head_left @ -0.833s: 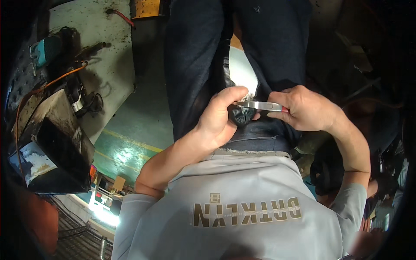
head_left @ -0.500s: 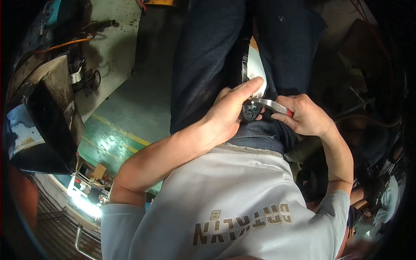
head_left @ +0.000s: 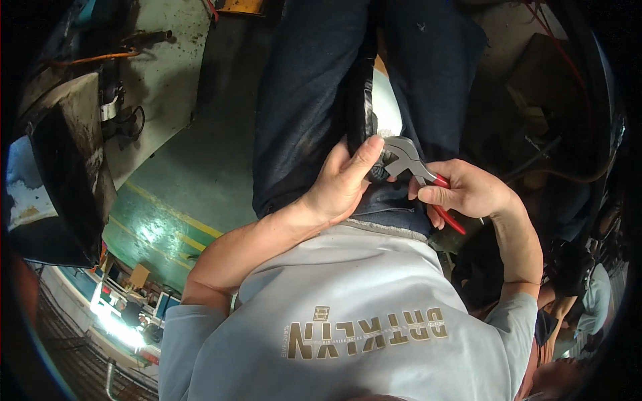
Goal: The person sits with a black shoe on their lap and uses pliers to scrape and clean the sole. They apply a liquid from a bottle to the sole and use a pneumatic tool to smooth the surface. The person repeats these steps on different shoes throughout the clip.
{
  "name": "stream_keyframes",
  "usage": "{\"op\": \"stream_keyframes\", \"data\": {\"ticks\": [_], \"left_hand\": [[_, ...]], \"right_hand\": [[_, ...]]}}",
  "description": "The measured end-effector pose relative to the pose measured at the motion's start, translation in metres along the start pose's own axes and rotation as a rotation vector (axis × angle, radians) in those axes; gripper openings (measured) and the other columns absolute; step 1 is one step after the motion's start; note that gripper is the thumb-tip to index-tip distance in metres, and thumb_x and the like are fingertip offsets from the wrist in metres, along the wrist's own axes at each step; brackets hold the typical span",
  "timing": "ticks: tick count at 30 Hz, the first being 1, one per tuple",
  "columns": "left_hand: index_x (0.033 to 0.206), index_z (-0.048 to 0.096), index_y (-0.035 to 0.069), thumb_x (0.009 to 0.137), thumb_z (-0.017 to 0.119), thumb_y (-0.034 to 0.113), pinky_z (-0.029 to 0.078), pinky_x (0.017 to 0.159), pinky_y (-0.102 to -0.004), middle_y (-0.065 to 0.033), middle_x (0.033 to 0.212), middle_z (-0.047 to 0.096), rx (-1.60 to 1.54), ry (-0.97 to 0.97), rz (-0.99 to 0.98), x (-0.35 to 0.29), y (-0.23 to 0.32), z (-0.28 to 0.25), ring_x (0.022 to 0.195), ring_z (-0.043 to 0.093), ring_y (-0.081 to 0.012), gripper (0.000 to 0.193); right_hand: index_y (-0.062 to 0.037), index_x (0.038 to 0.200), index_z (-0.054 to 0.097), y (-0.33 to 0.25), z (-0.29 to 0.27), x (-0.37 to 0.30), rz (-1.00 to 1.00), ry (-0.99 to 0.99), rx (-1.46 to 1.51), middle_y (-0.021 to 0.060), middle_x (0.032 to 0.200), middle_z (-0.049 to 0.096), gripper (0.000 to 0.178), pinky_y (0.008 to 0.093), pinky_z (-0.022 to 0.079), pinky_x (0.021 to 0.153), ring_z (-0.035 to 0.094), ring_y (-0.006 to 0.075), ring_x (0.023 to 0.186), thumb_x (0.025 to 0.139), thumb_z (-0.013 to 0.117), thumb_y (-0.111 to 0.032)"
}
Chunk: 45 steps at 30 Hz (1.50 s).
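Between my thighs lies what looks like a shoe in the making, with a white sole side [head_left: 386, 103] facing up and black gathered upper material [head_left: 368, 107] around its edge. My left hand [head_left: 341, 177] is wrapped round its near end, the thumb lying on top. In my right hand [head_left: 471, 190] is a pair of lasting pliers [head_left: 404, 155] with grey metal jaws and red handles. The handles are spread apart in my fingers, and the jaws are beside my left thumb, over the end of the shoe. Whether they touch the upper material I cannot tell.
On the left stands a stained pale machine panel [head_left: 160, 73] with an orange cable [head_left: 97, 59] and a dark box-like part [head_left: 57, 180]. The green floor [head_left: 160, 220] carries yellow lines. At the lower right another person's arm [head_left: 562, 307] shows. Dark equipment lies right of my legs.
The pliers have turned and their handles have spread, so more of the jaws and both red handles show. My left thumb has shifted slightly back toward me.
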<state>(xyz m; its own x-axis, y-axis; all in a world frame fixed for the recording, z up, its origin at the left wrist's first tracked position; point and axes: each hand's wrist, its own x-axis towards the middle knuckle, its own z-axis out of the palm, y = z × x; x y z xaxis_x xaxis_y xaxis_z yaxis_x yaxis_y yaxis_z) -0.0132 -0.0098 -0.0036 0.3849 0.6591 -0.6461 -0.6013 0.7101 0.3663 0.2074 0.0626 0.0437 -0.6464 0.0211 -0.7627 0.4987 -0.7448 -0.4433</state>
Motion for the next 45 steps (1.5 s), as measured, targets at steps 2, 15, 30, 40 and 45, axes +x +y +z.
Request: {"op": "stream_keyframes", "data": {"ticks": [2, 15, 30, 40, 45], "left_hand": [[0.123, 0.052, 0.004, 0.104, 0.048, 0.036, 0.052, 0.084, -0.0320, -0.0084, 0.107, 0.063, 0.021, -0.036, 0.022, 0.001, 0.000, -0.003, 0.097, 0.062, -0.0145, 0.037], [0.128, 0.048, 0.002, 0.105, 0.046, 0.033, 0.055, 0.079, -0.0321, -0.0104, 0.111, 0.062, 0.052, -0.041, 0.027, 0.003, 0.006, -0.004, 0.097, 0.062, -0.0166, 0.039], [0.127, 0.047, 0.002, 0.105, 0.046, 0.037, 0.057, 0.078, -0.0314, -0.0118, 0.110, 0.062, 0.136, -0.006, 0.023, 0.005, 0.000, -0.009, 0.094, 0.063, -0.0161, 0.042], [0.127, 0.043, 0.004, 0.106, 0.042, 0.038, 0.055, 0.075, -0.0297, -0.0095, 0.108, 0.061, 0.204, 0.056, 0.015, 0.008, 0.000, 0.000, 0.093, 0.063, -0.0138, 0.040], [0.127, 0.041, 0.003, 0.105, 0.046, 0.034, 0.057, 0.071, -0.0304, -0.0100, 0.106, 0.060, 0.148, 0.112, -0.029, 0.006, 0.006, 0.003, 0.089, 0.063, -0.0143, 0.038]], "right_hand": [[-0.0015, 0.120, 0.060, -0.008, -0.003, -0.003, 0.025, -0.033, 0.008, 0.0074, 0.075, 0.068, 0.033, 0.0277, 0.056, 0.064, 0.069, 0.0154, 0.069, 0.100, 0.057, -0.027], [0.0003, 0.130, 0.054, -0.021, -0.038, 0.014, -0.010, -0.214, -0.033, 0.0101, 0.084, 0.070, 0.035, 0.0303, 0.057, 0.072, 0.071, 0.0188, 0.082, 0.101, 0.055, -0.019], [-0.0027, 0.105, 0.063, -0.002, -0.016, 0.017, -0.172, 0.138, -0.398, -0.0011, 0.056, 0.052, 0.028, 0.0257, 0.045, 0.049, 0.053, 0.0085, 0.051, 0.097, 0.062, -0.029], [-0.0055, 0.095, 0.060, 0.011, 0.005, 0.009, 0.003, 0.062, 0.134, 0.0005, 0.060, 0.058, 0.029, 0.0250, 0.049, 0.052, 0.058, 0.0098, 0.053, 0.099, 0.057, -0.034], [0.0005, 0.124, 0.054, -0.022, -0.001, -0.014, 0.141, 0.053, 0.193, 0.0064, 0.072, 0.061, 0.026, 0.0303, 0.056, 0.062, 0.064, 0.0151, 0.066, 0.103, 0.049, -0.014]]}}
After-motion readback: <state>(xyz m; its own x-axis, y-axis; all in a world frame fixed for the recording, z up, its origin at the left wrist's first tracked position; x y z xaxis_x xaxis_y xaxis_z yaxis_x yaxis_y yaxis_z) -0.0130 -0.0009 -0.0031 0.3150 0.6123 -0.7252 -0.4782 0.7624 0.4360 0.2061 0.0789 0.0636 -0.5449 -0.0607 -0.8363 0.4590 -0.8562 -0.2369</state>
